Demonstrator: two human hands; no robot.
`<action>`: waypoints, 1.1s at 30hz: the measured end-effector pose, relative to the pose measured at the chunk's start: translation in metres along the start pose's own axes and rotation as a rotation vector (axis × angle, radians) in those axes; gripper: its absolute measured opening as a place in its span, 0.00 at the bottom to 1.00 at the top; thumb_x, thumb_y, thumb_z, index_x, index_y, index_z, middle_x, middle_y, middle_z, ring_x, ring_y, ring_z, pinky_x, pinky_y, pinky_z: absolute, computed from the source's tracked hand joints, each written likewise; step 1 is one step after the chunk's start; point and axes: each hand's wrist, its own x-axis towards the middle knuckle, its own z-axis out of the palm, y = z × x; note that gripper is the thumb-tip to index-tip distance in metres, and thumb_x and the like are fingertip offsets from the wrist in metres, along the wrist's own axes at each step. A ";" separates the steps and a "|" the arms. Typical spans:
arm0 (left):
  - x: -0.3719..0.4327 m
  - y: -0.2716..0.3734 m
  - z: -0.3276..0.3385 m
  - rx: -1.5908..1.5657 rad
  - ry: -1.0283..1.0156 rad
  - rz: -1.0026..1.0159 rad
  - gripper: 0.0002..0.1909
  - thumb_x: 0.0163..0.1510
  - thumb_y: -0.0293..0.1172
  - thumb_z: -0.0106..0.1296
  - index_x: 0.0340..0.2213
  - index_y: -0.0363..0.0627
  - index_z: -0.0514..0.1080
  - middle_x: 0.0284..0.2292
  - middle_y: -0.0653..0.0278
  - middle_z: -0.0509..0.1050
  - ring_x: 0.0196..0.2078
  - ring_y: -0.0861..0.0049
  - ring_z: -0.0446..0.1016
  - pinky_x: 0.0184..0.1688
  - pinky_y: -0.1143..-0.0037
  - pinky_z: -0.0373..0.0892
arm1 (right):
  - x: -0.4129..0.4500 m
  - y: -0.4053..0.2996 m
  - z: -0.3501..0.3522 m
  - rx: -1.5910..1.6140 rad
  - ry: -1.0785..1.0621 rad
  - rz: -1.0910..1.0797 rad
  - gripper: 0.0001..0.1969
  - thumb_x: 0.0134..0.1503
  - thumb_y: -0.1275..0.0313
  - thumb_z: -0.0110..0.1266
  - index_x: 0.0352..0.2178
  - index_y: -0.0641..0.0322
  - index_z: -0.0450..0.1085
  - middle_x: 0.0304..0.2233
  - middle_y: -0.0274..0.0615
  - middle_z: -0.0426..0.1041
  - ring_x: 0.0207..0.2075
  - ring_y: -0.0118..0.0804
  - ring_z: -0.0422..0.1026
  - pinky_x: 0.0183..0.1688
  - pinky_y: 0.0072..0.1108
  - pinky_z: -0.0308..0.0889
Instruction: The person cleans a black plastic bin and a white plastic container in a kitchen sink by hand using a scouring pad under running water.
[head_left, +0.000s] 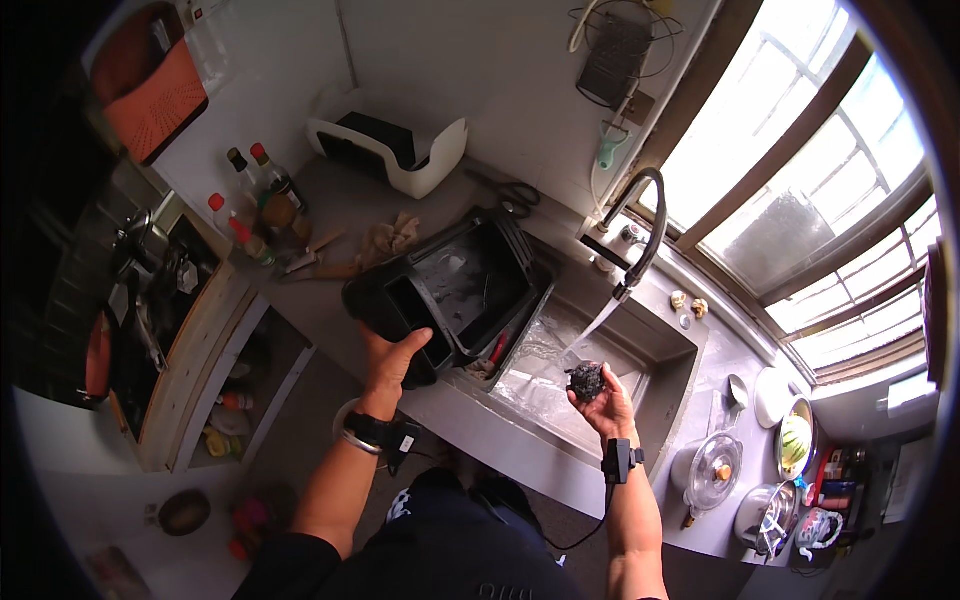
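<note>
My left hand (394, 360) grips the near left end of a black plastic bin (450, 349), thumb on top by a narrow slot. The bin is tilted, resting over the left part of the sink and counter, its hollow wet inside. A dark crumpled clump (586, 382), perhaps a scouring pad, lies in the fingers of my right hand (613, 411) over the sink basin (660, 360). Water runs from the curved faucet (651, 225) into the basin, just left of that hand. Beneath the bin's near edge a red-handled item (499, 349) shows; its kind is unclear.
Bottles (277, 187) and a crumpled cloth (394, 236) are on the left counter. Behind the bin sit scissors (517, 195) and a white plastic housing (427, 176). At right stand a glass-lidded pot (709, 472), a steel pot (766, 517) and a bowl with cut melon (795, 442).
</note>
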 end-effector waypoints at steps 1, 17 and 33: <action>0.001 -0.002 -0.001 -0.041 -0.015 -0.009 0.46 0.39 0.25 0.66 0.59 0.43 0.56 0.52 0.63 0.66 0.55 0.69 0.66 0.59 0.70 0.62 | -0.002 -0.002 -0.005 0.008 0.000 0.002 0.11 0.61 0.59 0.54 0.38 0.51 0.71 0.38 0.39 0.76 0.42 0.40 0.75 0.43 0.44 0.73; -0.064 0.081 0.044 0.041 -0.303 0.197 0.41 0.38 0.19 0.57 0.57 0.39 0.57 0.47 0.63 0.68 0.51 0.73 0.68 0.56 0.73 0.65 | -0.066 -0.041 -0.027 -0.120 -0.082 -0.246 0.13 0.61 0.74 0.50 0.48 0.59 0.65 0.46 0.42 0.71 0.47 0.44 0.72 0.49 0.46 0.72; -0.062 0.036 0.110 0.067 -0.628 -0.225 0.41 0.41 0.23 0.60 0.57 0.40 0.56 0.48 0.60 0.68 0.51 0.73 0.68 0.53 0.72 0.67 | -0.094 -0.061 -0.094 -0.086 0.193 -0.277 0.10 0.61 0.64 0.52 0.43 0.51 0.69 0.37 0.32 0.75 0.37 0.33 0.75 0.36 0.33 0.74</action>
